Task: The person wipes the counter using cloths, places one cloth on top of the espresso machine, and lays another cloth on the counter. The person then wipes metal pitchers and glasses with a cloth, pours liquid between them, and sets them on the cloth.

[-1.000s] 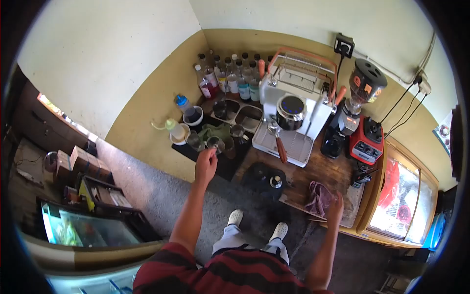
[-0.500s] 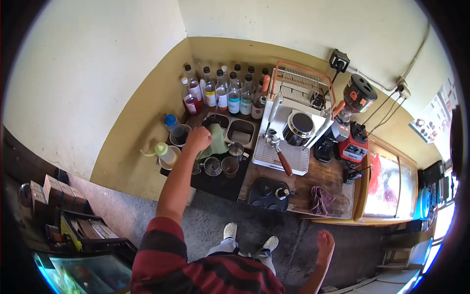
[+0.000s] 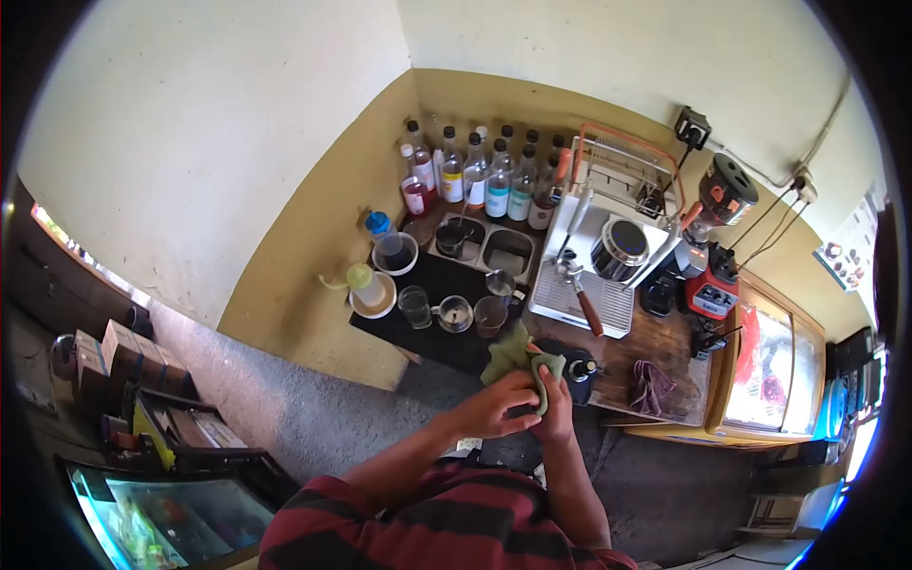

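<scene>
A green cloth (image 3: 513,355) is bunched between my two hands in front of the counter's edge. My left hand (image 3: 496,403) closes on its lower left side, while my right hand (image 3: 554,404) wraps the fold on the right. Beyond the cloth, on a black mat (image 3: 382,328), a clear glass (image 3: 414,306), a handled cup (image 3: 455,313) and another glass (image 3: 490,316) stand in a row. A small metal pitcher (image 3: 501,282) is just behind them. The cloth and my hands partly hide a dark tray (image 3: 581,385).
Syrup bottles (image 3: 498,185) line the back wall behind two small sinks (image 3: 509,252). To the right stand an espresso machine (image 3: 617,247) with a wooden-handled portafilter (image 3: 589,312), a grinder (image 3: 722,195) and a red blender base (image 3: 711,293). A purple cloth (image 3: 652,388) lies near the front edge.
My left hand has brought the green cloth from beside the sink toward my body. My right hand has come in from the right and taken hold of it too.
</scene>
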Action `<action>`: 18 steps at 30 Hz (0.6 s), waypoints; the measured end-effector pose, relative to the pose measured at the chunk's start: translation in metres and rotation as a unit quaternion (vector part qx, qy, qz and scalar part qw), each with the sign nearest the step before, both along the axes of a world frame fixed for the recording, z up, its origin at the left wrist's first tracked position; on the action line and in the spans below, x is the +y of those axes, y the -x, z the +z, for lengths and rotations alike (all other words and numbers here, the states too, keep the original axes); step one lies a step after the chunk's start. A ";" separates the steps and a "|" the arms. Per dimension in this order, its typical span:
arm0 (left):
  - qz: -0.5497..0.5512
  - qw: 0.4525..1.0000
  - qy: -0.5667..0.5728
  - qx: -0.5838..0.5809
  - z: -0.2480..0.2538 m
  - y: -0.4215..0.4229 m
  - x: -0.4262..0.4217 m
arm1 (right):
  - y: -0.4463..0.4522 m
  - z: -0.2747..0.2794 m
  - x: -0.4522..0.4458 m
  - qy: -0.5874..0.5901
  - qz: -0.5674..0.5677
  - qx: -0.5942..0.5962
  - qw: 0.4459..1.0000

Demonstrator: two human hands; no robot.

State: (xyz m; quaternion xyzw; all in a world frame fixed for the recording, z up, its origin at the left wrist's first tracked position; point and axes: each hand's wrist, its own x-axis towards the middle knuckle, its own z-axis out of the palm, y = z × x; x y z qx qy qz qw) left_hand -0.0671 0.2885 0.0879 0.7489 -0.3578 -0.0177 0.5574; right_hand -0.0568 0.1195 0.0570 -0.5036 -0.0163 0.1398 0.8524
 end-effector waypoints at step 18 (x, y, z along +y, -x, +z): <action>-0.235 0.823 0.116 0.505 -0.082 0.017 -0.086 | 0.050 0.022 -0.110 0.126 -0.193 0.005 0.973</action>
